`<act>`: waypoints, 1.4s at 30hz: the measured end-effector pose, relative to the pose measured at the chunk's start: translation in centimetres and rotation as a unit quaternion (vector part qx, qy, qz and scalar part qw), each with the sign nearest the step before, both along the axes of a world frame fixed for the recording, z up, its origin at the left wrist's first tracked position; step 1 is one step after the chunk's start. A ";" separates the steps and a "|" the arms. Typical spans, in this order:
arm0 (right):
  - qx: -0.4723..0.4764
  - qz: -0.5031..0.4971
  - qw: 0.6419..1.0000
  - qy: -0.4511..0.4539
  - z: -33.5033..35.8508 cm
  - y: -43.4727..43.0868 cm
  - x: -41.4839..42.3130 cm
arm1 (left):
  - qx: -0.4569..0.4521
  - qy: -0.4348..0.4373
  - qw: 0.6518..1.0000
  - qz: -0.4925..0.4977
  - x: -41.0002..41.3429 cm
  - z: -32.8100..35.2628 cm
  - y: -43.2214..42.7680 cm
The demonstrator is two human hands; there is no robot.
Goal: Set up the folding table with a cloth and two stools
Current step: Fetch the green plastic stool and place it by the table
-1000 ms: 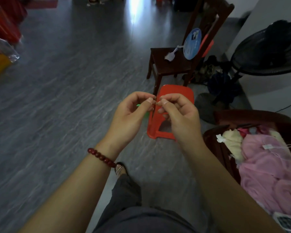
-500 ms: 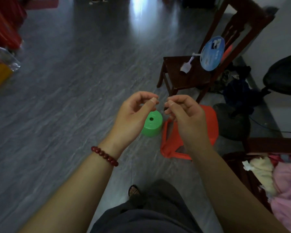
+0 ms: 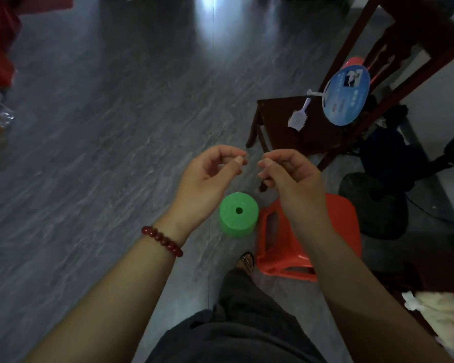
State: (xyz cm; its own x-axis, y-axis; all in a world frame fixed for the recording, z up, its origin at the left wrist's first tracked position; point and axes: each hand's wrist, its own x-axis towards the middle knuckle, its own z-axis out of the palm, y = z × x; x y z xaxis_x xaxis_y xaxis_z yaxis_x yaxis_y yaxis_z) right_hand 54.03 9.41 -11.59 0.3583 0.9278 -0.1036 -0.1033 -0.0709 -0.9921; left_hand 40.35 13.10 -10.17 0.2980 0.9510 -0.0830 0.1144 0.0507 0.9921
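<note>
A: While both hands are raised in front of the body, neither touches anything on the floor. The left hand (image 3: pixel 207 179) has its thumb tip pressed to the forefinger tip, other fingers curled in. The right hand (image 3: pixel 294 179) makes the same pinch.
B: Anything in the pinch?
A: Nothing visible in either. Anything finer would be too small to tell. The two pinches face each other with a small gap, not touching.
B: Stool?
A: One orange stool (image 3: pixel 346 226) sits on the grey floor (image 3: pixel 89 153), below the right forearm, which covers its middle.
B: And the green thing?
A: A green roll (image 3: pixel 238 213) stands on end just left of the stool, with the hole in its end face pointing up. Cannot tell whether the roll and stool touch.
B: Roll vs hands?
A: It's down on the floor, showing below and between the two wrists, well apart from both.
B: Rest of the scene?
A: A dark wooden chair (image 3: pixel 281 111) stands beyond the stool. A white brush (image 3: pixel 298 119) lies on its seat, and a round blue hand fan (image 3: pixel 346 95) leans on the backrest. There's a black round base (image 3: pixel 372 205) right of the stool and a pale and pink fabric pile (image 3: pixel 440 307) at the lower right edge. The left wrist has a red bead bracelet (image 3: pixel 163 241). A sandalled foot (image 3: pixel 247 260) is on the near side of the roll, beside the stool's corner.
</note>
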 end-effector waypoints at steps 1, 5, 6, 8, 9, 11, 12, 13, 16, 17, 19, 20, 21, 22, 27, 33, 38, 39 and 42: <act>0.001 -0.002 1.000 0.004 -0.2 1.5 0.6 | 0.001 0.001 1.000 -0.004 0.5 -0.2 1.6; -0.008 -0.002 1.000 0.011 -1.5 6.8 2.5 | -0.001 0.002 1.000 -0.007 2.4 -1.8 7.0; -0.017 0.003 1.000 0.012 -2.0 8.0 2.9 | -0.007 0.000 1.000 -0.008 2.8 -2.3 8.1; -0.025 0.009 1.000 0.015 -2.7 9.6 3.3 | -0.018 -0.006 1.000 -0.016 3.4 -3.0 9.6; -0.029 0.011 0.999 0.016 -3.2 10.4 3.5 | -0.027 -0.006 0.999 -0.022 3.7 -3.5 10.5; -0.037 0.010 0.999 0.007 -4.7 11.8 3.8 | -0.044 -0.002 0.998 -0.033 4.1 -4.9 12.1; -0.042 0.006 0.999 -0.002 -5.5 12.4 4.0 | -0.051 0.001 0.998 -0.040 4.2 -5.8 12.9; -0.048 0.002 0.999 -0.009 -6.5 12.9 4.1 | -0.058 0.004 0.997 -0.046 4.3 -6.7 13.7; -0.085 -0.024 0.996 -0.025 -9.3 14.4 4.6 | -0.073 0.045 0.994 -0.068 4.5 -9.6 16.0; -0.097 -0.032 0.994 -0.025 -10.3 14.8 4.7 | -0.072 0.064 0.992 -0.080 4.5 -10.6 16.7; -0.122 -0.044 0.991 -0.031 -12.1 15.4 4.9 | -0.057 0.095 0.989 -0.102 4.4 -12.5 17.8; -0.139 -0.047 0.989 -0.036 -13.1 15.7 5.0 | -0.049 0.111 0.986 -0.114 4.3 -13.7 18.4; -0.155 -0.050 0.986 -0.041 -14.2 15.9 5.1 | -0.042 0.125 0.983 -0.125 4.3 -14.8 19.0; -0.166 -0.051 0.984 -0.046 -15.4 16.2 5.1 | -0.036 0.140 0.980 -0.136 4.4 -16.1 19.6; -0.194 -0.055 0.977 -0.070 -21.2 17.6 4.8 | -0.051 0.160 0.964 -0.206 4.6 -22.4 21.1; -0.222 -0.050 0.972 -0.066 -29.6 19.0 4.4 | -0.033 0.209 0.941 -0.263 4.2 -30.7 22.6; -0.256 -0.037 0.963 -0.076 -37.0 19.3 4.2 | -0.045 0.224 0.931 -0.283 4.2 -38.5 23.5; -0.263 -0.035 0.960 -0.085 -39.0 19.2 4.2 | -0.044 0.227 0.929 -0.288 4.4 -40.2 23.6; -0.278 -0.031 0.954 -0.108 -43.8 19.1 4.3 | -0.028 0.250 0.917 -0.310 4.9 -44.3 23.9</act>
State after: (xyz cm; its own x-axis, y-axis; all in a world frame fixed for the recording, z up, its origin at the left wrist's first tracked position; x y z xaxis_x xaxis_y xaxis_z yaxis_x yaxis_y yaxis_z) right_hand 58.38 28.49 -55.35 0.4804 0.7270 -0.4906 0.0787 -0.5929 -0.8014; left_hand 45.24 37.02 -54.52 0.6914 0.6011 -0.4008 0.5782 -0.1278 0.8058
